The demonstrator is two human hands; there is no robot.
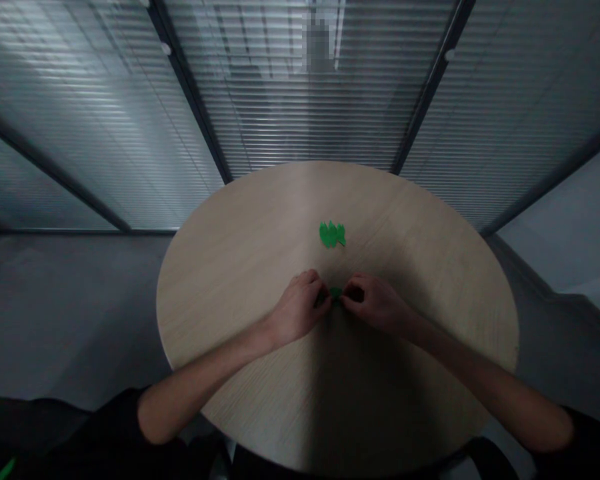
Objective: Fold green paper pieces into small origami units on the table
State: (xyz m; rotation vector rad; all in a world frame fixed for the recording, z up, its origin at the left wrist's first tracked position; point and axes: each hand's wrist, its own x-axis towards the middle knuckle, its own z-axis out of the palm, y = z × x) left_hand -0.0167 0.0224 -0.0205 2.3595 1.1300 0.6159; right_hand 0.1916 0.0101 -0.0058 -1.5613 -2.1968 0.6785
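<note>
Over the middle of the round table, my left hand [303, 303] and my right hand [373, 301] meet at a small dark green piece [335, 293]. Thumb and fingers of each hand pinch at one side of it, so only its middle shows between the fingertips. Its exact kind is too small to make out. Just beyond my hands lies a bright green flat piece [333, 235] with a jagged, leaf-like outline; it may be several pieces side by side. Neither hand touches it.
The round wooden table [240, 267] has a pale grain, with shadows of my arms across its near right part. Glass panels with blinds [310, 120] stand right behind its far edge. Grey floor [70, 300] shows on both sides.
</note>
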